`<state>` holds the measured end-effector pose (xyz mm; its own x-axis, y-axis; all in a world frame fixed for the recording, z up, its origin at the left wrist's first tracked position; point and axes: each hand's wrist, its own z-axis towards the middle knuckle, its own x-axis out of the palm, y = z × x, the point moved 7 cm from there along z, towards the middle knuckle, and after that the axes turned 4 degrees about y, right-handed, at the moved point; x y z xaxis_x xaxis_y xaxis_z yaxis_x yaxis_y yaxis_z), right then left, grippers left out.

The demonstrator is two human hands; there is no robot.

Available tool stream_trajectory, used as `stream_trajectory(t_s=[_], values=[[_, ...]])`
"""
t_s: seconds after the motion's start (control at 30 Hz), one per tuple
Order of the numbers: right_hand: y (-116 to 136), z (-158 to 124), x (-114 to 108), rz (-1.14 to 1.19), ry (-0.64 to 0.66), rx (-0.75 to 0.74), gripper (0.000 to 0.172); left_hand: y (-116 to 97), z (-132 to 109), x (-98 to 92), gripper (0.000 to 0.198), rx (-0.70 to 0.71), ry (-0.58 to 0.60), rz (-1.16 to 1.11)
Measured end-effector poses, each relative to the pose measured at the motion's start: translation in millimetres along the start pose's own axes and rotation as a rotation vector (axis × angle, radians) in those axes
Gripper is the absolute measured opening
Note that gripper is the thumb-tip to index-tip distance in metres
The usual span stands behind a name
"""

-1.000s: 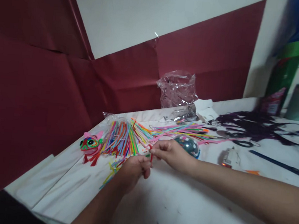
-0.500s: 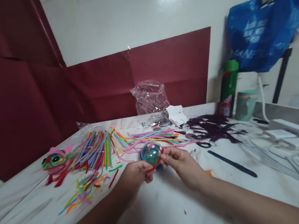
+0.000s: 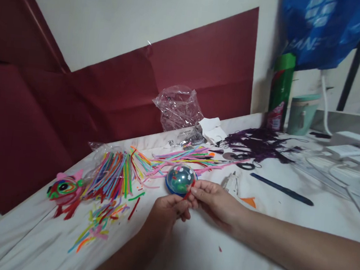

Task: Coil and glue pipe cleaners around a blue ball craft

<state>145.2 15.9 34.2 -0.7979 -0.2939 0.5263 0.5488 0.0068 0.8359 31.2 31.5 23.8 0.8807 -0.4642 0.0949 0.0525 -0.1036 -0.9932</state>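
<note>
A short red pipe cleaner [image 3: 189, 191] runs between my two hands in front of a clear dome. My left hand [image 3: 172, 206] pinches its lower end with thumb and fingers. The upper end is in the fingertips of my right hand [image 3: 209, 196]. Just beyond the fingers is the clear dome [image 3: 180, 178] on a blue base, with coloured bits inside. Whether the hands touch the dome, I cannot tell. Left of the hands lie a bundle of colourful pipe cleaners [image 3: 112, 173] and a pile of cut pieces [image 3: 99, 225].
A pink and red pipe-cleaner figure [image 3: 66, 194] stands at far left. A glue gun [image 3: 231, 183], scissors [image 3: 246, 165] and a dark blue pen-like tool [image 3: 281, 189] lie on the right. Behind are purple strands [image 3: 258, 144], a green can [image 3: 280, 91] and a mint cup [image 3: 302, 115]. White cables [image 3: 338, 171] lie far right.
My hands have drawn closer together, and less of the red pipe cleaner shows between them. More of the dome and the glue gun is visible. The view has shifted slightly.
</note>
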Motion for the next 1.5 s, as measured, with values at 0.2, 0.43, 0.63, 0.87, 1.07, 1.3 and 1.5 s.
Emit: stream_trajectory(t_s=[0.2,0.43,0.63,0.87,1.07,1.3,1.5], values=[[-11.3,-0.8,-0.3,-0.003,0.021,0.038,0.036,2.8,-0.4,-5.1,0.041,0.044,-0.020,-0.067],[-0.4,-4.9,-3.2,-0.188,-0.019,0.005,0.037,13.7,-0.4,-1.3,0.028,0.012,0.009,-0.175],[-0.2,-11.2,14.0,-0.286,0.111,-0.003,0.040,18.4,-2.3,6.2,0.030,-0.022,0.050,-0.136],[8.7,-12.7,7.4,-0.591,-0.019,-0.061,0.029,13.0,-3.6,-2.5,0.020,-0.045,-0.071,0.091],[10.4,-16.2,3.1,-0.784,-0.095,-0.119,0.021,3.0,-11.0,0.3,0.017,0.065,-0.108,0.302],[24.3,-25.6,20.8,-0.869,0.012,-0.298,0.030,3.1,-15.3,14.8,0.023,0.116,0.070,-0.069],[20.1,-24.9,14.3,-0.768,0.024,-0.317,0.025,8.5,-15.1,24.6,0.035,0.048,0.202,-0.429]])
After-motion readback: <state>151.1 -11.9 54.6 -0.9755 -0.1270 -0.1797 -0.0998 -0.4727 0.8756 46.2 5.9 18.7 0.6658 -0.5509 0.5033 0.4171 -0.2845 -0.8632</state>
